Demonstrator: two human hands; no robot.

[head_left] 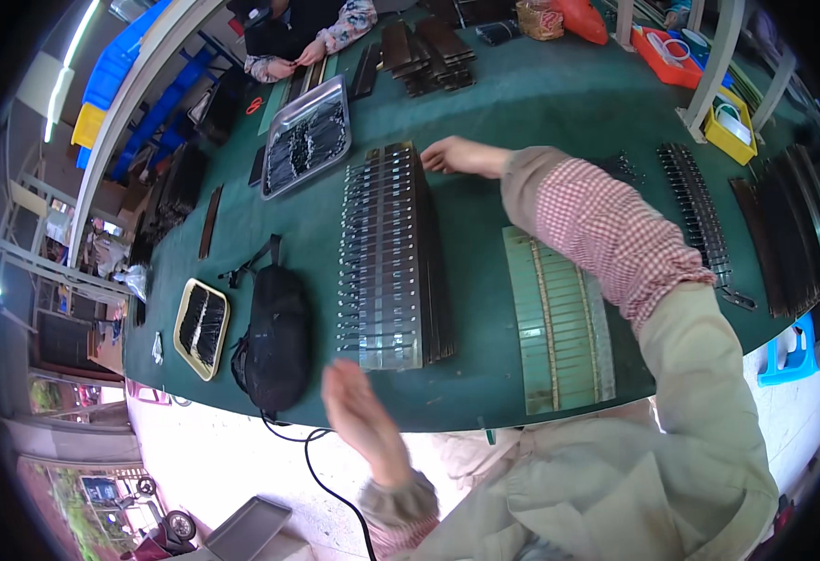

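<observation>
A tall stack of dark flat strips (433, 280) stands mid-table; its top (379, 271) carries a long row of small crosswise pieces with shiny ends. My right hand (456, 156) reaches across to the stack's far right corner, its fingers loosely bent at the edge and nothing visible in them. Whether they touch it I cannot tell. At the near end my left hand (361, 411) is held flat and slightly blurred, fingers stretched out and empty, just short of the stack. A green ruled board (559, 323) lies beneath my right forearm.
A metal tray (308, 136) of dark pieces, a cream tray (201, 329) and a black bag (277, 337) lie left on the green table (484, 84). Dark strips (784, 234) and a linked row (695, 206) sit right. Across the table, a person's hands (298, 61) work.
</observation>
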